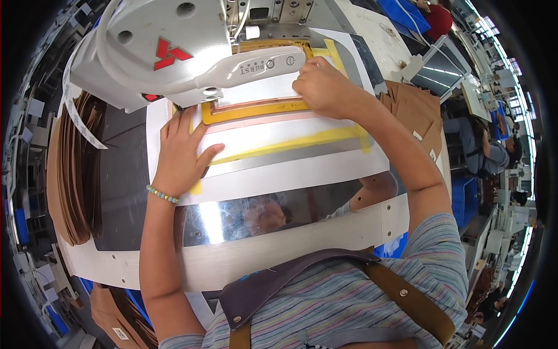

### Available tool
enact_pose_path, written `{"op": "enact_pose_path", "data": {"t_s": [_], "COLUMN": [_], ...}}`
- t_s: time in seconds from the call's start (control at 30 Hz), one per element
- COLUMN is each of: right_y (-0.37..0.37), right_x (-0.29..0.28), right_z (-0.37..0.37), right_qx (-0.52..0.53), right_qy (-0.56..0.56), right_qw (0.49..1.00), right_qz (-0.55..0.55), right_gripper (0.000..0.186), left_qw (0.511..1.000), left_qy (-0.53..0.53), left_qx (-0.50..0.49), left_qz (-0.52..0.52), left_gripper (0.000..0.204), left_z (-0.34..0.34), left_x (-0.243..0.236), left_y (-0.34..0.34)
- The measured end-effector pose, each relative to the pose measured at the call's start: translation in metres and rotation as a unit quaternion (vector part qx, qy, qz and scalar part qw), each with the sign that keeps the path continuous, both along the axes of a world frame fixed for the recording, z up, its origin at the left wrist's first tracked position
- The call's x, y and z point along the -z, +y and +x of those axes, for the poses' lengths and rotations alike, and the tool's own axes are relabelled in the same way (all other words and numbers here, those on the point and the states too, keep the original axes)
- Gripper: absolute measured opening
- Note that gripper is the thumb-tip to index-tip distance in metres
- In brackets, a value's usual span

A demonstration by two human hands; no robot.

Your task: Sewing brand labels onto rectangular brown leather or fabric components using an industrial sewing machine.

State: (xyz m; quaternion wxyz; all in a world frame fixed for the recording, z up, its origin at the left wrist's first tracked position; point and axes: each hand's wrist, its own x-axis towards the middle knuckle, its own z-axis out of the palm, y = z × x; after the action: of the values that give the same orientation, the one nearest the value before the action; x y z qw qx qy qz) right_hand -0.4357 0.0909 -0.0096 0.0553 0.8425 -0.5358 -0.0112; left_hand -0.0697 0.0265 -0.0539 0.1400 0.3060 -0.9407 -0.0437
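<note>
My left hand (180,148) lies spread on a white sheet (273,171) under an industrial sewing machine (145,52), fingertips at the left end of a yellow rectangular frame (244,116). My right hand (322,87) is closed at the frame's right side, fingertips curled beside the end of a pale plastic cover (256,67) on the machine; what they grip, if anything, is hidden. A pink strip (244,125) runs along the frame, and yellow tape (261,151) crosses the sheet.
Stacked brown pieces stand left (75,174) and right (410,116). A polished metal plate (232,221) lies along the front, beside the pale table edge (302,244). Blue bins (462,198) are at right. Co-workers (488,151) sit among other machines at far right.
</note>
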Motion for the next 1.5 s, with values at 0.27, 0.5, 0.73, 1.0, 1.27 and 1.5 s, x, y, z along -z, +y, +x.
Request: {"op": "enact_pose_path", "data": {"t_s": [0.27,0.5,0.73,1.0,1.27,1.5], "right_y": [-0.026,-0.068,-0.048,0.019,0.026,0.028], "right_x": [-0.03,-0.002,-0.02,-0.003,0.011,0.016], "right_z": [0.066,0.111,0.116,0.078,0.084,0.081], "right_qx": [0.077,0.08,0.119,0.033,-0.038,-0.052], "right_qy": [-0.39,-0.369,-0.279,-0.403,-0.303,-0.297], "right_qw": [0.913,0.9,0.932,0.914,0.941,0.941], "right_qz": [0.09,0.217,0.198,0.015,-0.146,-0.15], "right_gripper": [0.021,0.034,0.031,0.032,0.024,0.025], "left_qw": [1.0,1.0,0.999,0.99,0.922,0.882], "left_qy": [0.002,0.021,0.038,0.143,0.145,0.035], "left_qx": [0.002,0.007,-0.009,0.007,-0.307,-0.457], "left_qz": [0.002,-0.001,0.004,-0.002,-0.187,-0.11], "left_gripper": [0.064,0.063,0.063,0.053,0.022,0.023], "left_z": [0.004,-0.001,0.011,0.017,0.156,0.296], "left_x": [0.002,0.003,0.001,0.009,-0.076,-0.091], "left_y": [0.001,0.001,0.002,-0.002,-0.106,-0.121]}}
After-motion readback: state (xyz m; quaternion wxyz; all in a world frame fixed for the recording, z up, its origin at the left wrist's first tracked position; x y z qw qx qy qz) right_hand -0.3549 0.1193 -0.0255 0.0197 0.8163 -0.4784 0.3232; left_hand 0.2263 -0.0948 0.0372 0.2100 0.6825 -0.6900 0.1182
